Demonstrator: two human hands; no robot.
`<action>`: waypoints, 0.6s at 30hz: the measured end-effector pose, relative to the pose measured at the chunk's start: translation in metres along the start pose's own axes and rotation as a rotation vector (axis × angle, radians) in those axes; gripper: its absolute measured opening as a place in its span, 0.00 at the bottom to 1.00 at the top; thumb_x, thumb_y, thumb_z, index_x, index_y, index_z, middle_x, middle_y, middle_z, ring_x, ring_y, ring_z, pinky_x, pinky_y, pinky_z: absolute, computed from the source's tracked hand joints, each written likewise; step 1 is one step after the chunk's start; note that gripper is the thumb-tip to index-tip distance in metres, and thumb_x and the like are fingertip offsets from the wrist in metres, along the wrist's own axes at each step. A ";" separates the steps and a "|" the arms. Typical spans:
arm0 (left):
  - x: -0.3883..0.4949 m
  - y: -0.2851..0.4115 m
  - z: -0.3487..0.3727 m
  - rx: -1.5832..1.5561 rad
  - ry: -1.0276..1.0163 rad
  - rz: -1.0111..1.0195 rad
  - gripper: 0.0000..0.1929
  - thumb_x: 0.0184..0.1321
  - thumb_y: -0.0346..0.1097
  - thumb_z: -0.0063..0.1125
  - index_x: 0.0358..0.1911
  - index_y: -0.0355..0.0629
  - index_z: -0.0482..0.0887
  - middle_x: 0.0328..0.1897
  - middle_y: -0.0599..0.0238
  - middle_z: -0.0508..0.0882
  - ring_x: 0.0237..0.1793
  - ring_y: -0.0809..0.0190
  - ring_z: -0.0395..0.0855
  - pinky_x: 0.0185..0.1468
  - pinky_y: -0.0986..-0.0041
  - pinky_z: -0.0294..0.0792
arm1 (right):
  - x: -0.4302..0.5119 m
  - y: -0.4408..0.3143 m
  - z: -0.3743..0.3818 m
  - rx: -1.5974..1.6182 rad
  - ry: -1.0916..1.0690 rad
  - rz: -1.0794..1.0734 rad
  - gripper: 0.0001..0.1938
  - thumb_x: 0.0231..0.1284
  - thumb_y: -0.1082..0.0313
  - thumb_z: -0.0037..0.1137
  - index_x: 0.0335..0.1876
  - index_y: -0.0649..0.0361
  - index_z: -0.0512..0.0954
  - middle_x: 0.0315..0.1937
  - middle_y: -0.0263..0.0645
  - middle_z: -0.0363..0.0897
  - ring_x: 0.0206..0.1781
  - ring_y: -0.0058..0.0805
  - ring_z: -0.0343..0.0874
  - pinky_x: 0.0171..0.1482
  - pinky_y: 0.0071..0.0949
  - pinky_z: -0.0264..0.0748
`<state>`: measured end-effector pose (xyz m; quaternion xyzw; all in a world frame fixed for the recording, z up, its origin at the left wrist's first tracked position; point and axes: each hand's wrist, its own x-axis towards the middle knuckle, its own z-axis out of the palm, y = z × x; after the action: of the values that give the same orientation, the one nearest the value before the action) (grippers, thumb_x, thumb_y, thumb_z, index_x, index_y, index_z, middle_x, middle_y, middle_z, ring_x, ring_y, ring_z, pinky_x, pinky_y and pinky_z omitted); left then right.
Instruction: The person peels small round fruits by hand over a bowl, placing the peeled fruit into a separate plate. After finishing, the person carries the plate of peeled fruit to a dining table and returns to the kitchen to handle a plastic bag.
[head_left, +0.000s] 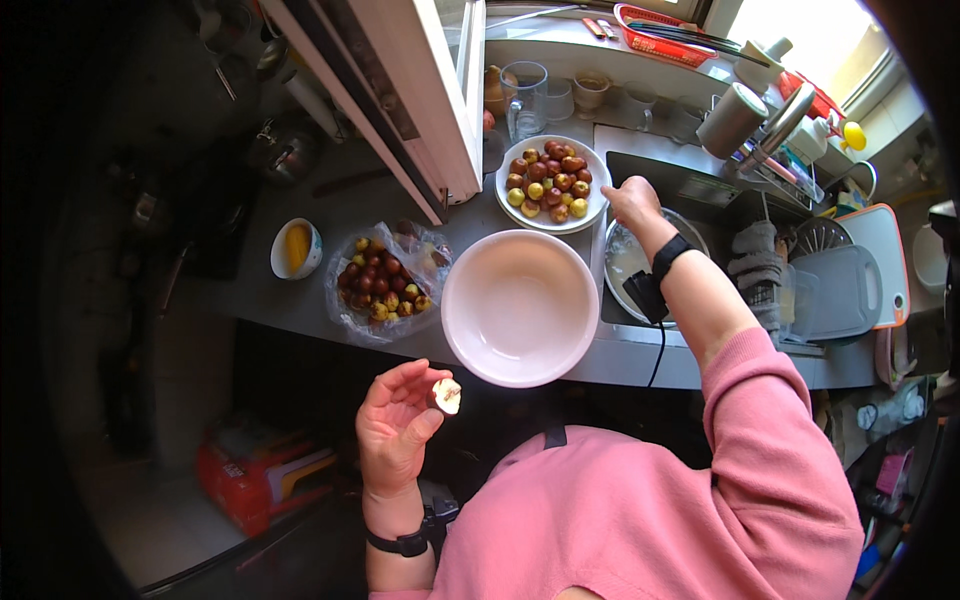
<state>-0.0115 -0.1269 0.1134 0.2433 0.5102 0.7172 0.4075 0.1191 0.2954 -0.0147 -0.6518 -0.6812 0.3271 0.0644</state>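
Note:
My left hand (397, 424) holds a bitten or cut jujube (448, 396) between thumb and fingers, its pale flesh and core turned outward. My right hand (636, 202) reaches forward and pinches the right rim of a white plate (504, 191), its lower fingers partly hidden. Red-brown and yellow-green jujubes (553, 180) are heaped on this plate, which seems stacked on another. Between my hands, a large pale pink bowl (517, 307) sits at the counter's front edge with nothing in it. To its left lies an open clear plastic bag (352, 322) of jujubes (375, 281).
A small bowl (315, 259) with a yellow item stands at left. An opened window sash (469, 97) juts over the counter. A glass mug (525, 97) stands behind the plate. Right of it, the sink holds a basin (697, 231) below a faucet (780, 124). Cutting boards (832, 292) lean at right.

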 end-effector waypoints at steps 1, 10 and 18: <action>-0.003 -0.002 0.002 -0.001 0.026 0.005 0.27 0.50 0.23 0.65 0.57 0.32 0.74 0.52 0.51 0.82 0.54 0.58 0.81 0.62 0.68 0.71 | 0.002 -0.005 0.003 -0.088 0.037 -0.018 0.19 0.56 0.51 0.63 0.33 0.64 0.82 0.29 0.46 0.83 0.27 0.36 0.83 0.33 0.33 0.79; -0.023 -0.021 0.017 0.015 0.210 0.039 0.26 0.51 0.22 0.66 0.57 0.34 0.74 0.52 0.52 0.82 0.54 0.60 0.81 0.61 0.70 0.71 | 0.017 -0.014 0.000 -0.056 -0.216 0.022 0.14 0.49 0.62 0.66 0.34 0.66 0.83 0.30 0.43 0.84 0.29 0.33 0.85 0.35 0.31 0.80; -0.044 -0.029 0.032 0.025 0.312 0.057 0.27 0.51 0.22 0.67 0.57 0.35 0.75 0.51 0.53 0.83 0.53 0.60 0.81 0.60 0.70 0.72 | 0.013 0.017 0.001 0.654 -0.505 0.115 0.10 0.55 0.72 0.52 0.40 0.69 0.76 0.28 0.47 0.82 0.28 0.36 0.84 0.30 0.33 0.82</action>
<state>0.0469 -0.1426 0.1004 0.1482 0.5693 0.7511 0.2997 0.1306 0.3063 -0.0290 -0.5333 -0.4985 0.6787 0.0807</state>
